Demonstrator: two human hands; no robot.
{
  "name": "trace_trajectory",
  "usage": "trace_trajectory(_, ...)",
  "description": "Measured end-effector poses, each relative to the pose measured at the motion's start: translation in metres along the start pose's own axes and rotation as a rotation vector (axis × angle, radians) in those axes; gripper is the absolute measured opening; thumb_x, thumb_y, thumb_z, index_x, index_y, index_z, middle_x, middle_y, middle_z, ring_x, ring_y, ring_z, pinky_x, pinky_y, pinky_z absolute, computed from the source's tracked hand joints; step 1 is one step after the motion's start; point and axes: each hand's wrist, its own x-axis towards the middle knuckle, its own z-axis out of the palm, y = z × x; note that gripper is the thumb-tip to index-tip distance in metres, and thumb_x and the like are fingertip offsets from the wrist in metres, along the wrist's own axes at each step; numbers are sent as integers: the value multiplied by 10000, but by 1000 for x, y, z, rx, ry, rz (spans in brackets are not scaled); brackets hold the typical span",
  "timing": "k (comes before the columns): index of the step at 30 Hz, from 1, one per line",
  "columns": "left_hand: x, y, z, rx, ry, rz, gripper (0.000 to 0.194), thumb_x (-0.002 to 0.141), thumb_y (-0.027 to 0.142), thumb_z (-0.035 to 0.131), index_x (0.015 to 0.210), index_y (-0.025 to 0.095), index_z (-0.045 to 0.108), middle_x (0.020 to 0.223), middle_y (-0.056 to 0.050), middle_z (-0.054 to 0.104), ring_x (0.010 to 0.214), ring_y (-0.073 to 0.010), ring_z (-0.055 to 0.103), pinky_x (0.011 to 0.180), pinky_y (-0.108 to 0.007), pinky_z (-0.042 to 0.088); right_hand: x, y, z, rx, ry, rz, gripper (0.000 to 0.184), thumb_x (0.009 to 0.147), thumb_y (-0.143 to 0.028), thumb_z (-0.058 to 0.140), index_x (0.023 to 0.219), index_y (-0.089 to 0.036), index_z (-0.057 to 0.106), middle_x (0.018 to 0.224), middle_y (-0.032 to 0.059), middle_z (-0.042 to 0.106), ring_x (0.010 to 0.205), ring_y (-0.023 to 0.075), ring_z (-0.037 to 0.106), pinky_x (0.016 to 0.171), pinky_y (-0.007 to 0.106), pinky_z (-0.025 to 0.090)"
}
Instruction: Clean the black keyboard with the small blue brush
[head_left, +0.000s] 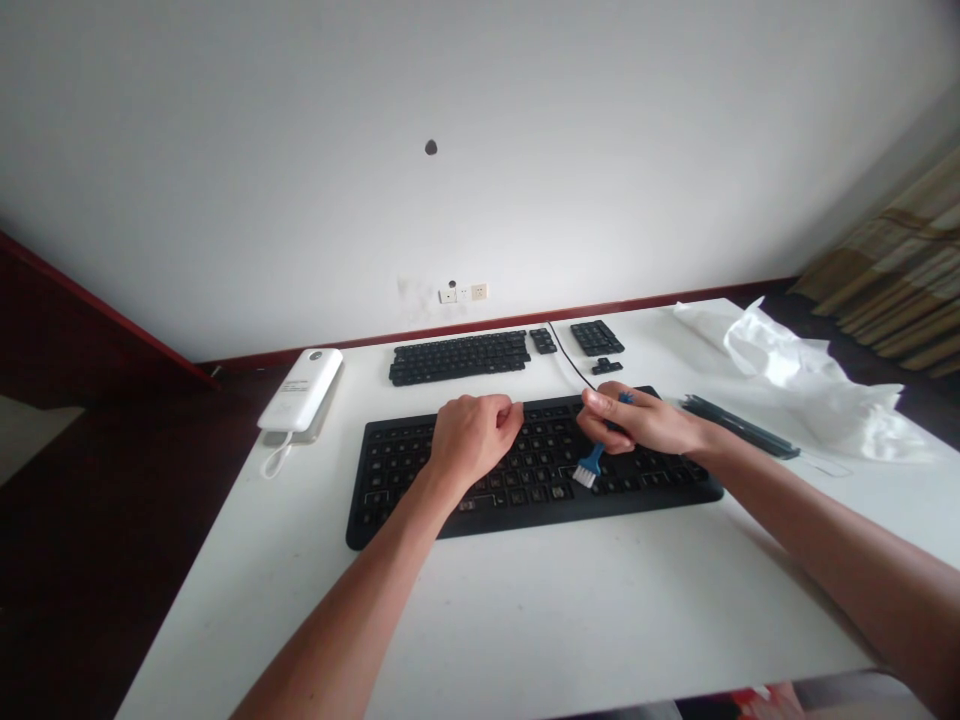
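A black keyboard [525,515] with its keycaps off lies on the white table, its bare switch sockets showing. My left hand [474,430] is closed at the keyboard's far edge, left of centre, with the fingertips hidden under the knuckles. Over the right part of the keyboard, my right hand [634,420] is closed round a small blue brush [591,463]. The brush's white bristles point down and toward me, onto or just above the sockets. Behind the keyboard sits the removed main block of black keycaps [459,357], laid out in rows.
Smaller keycap groups, a number pad block [597,338] and arrow keys [607,367], lie behind the keyboard near its cable [570,358]. At left is a white power bank [301,390]. Dark strips [739,425] and a crumpled white plastic bag [817,375] lie at right.
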Motion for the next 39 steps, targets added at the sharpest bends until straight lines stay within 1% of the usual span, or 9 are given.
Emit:
trace_trajectory(7,0,1,-1,11,-6,-7,478,1046,445,466,663,225,647,633,-47,662,604,-211,600,609,-326,248,-1,-3,0,-114,40,22,680,1068,-666,317,582,-203,428,505,-34,372,495,114,305,535,312,263)
trace_trajectory(13,0,1,-1,11,-7,-3,478,1047,450,463,666,230,649,624,-41,652,598,-210,592,604,-328,246,0,-6,2,-19,-37,38,670,1063,-663,347,582,-203,417,491,-39,359,475,107,283,507,308,238)
trace_trajectory(17,0,1,-1,4,4,0,483,1046,449,465,651,226,629,610,-35,640,589,-202,581,603,-330,227,-1,-8,0,-80,-30,48,675,1059,-657,378,569,-196,434,492,-37,382,475,103,307,516,301,267)
trace_trajectory(21,-1,0,0,-14,4,7,487,1045,456,460,641,222,600,597,-28,627,576,-194,566,595,-331,204,-4,-12,0,-36,-140,101,673,1041,-671,418,564,-196,439,484,-40,395,447,94,313,483,291,267)
trace_trajectory(26,0,0,0,-12,11,10,486,1042,452,463,635,218,588,593,-27,623,569,-189,556,595,-336,188,-5,-15,-1,-76,-61,94,660,1045,-643,444,567,-189,457,489,-37,420,452,90,344,483,276,283)
trace_trajectory(29,0,0,0,-12,8,16,495,1045,457,460,632,216,586,592,-27,620,566,-188,554,593,-339,182,-5,-18,1,-73,-125,115,658,1034,-634,483,558,-180,486,476,-32,438,440,86,360,475,266,294)
trace_trajectory(31,0,0,0,-15,5,13,499,1045,461,459,630,215,584,592,-25,621,568,-188,557,592,-338,177,-4,-19,4,-31,-161,93,651,1031,-624,500,573,-164,543,486,-12,496,440,87,394,464,258,308)
trace_trajectory(34,0,1,0,-15,9,4,488,1038,454,472,629,213,581,597,-24,628,575,-188,562,595,-337,172,-2,-18,8,8,-165,42,654,1046,-605,483,610,-136,617,537,41,607,444,93,458,452,246,342)
trace_trajectory(39,1,1,0,-20,6,3,487,1037,456,469,632,210,582,604,-29,635,581,-187,562,600,-333,172,-2,-14,8,20,-243,56,685,1063,-605,438,602,-132,617,495,38,586,431,95,487,454,232,356)
